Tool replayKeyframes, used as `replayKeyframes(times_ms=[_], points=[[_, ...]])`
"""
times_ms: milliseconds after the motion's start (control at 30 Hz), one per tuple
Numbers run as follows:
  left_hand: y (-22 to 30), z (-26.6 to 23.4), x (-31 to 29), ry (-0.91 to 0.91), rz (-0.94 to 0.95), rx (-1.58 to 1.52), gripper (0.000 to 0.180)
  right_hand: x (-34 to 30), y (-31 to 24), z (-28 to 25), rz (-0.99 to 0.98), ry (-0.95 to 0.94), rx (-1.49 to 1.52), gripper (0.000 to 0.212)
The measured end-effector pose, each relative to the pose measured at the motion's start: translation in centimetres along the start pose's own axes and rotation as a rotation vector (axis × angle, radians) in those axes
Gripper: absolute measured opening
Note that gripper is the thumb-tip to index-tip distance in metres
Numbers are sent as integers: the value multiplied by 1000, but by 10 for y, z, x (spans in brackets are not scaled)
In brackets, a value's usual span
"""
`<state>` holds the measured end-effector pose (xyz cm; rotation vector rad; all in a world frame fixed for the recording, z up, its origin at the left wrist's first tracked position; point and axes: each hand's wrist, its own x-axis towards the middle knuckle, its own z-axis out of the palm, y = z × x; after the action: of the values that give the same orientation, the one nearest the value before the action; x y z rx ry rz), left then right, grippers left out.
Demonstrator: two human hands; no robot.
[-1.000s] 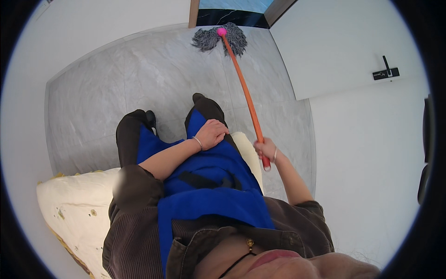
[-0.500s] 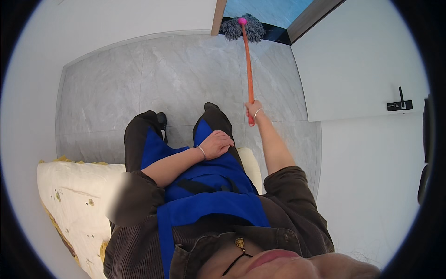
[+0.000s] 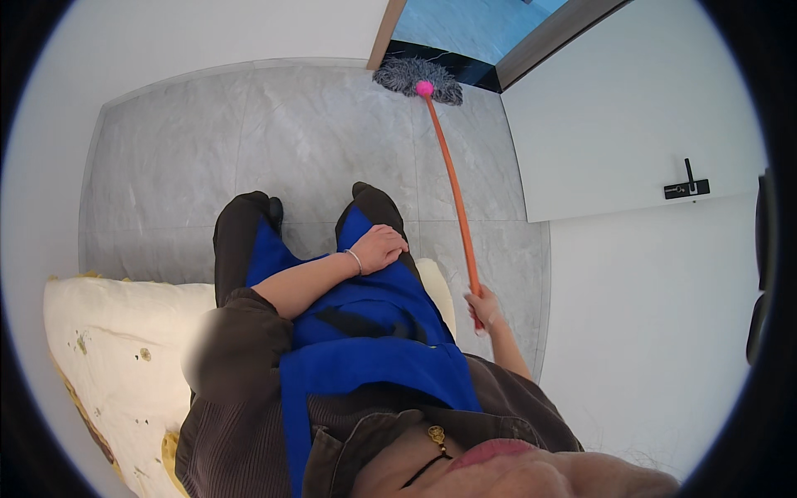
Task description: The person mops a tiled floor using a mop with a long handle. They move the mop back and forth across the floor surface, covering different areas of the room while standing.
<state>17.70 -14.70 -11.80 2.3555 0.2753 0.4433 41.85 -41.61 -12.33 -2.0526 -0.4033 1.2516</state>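
Mop is at doorway: grey head at edge of black sill, orange handle slants back to right hand. This hand grasps handle close to its end, fingers wrapped around. Left hand rests loosely on right leg, fingers slightly bent. Cream cloth is at left; white door is at right.

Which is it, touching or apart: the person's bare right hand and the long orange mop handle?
Touching. The head view shows the bare right hand closed around the long orange mop handle near its end.
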Motion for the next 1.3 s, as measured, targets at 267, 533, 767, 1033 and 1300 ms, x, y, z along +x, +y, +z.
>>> replayKeyframes(times_ms=[267, 533, 767, 1033, 1300], points=[[4, 6, -2, -8, 0, -13, 13, -146, 28, -147, 74, 349, -882, 39], [14, 0, 36, -388, -170, 83, 19, -183, -53, -189, -29, 1053, -1185, 28], [83, 6, 161, -260, 191, -22, 81, -196, -150, -146, -404, 1138, -1397, 27], [130, 52, 253, -501, 308, 11, 31, -211, -172, -76, -533, 1186, -1446, 28], [125, 76, 264, -348, 139, -57, 21, -198, -179, -97, -612, 1198, -1497, 26]])
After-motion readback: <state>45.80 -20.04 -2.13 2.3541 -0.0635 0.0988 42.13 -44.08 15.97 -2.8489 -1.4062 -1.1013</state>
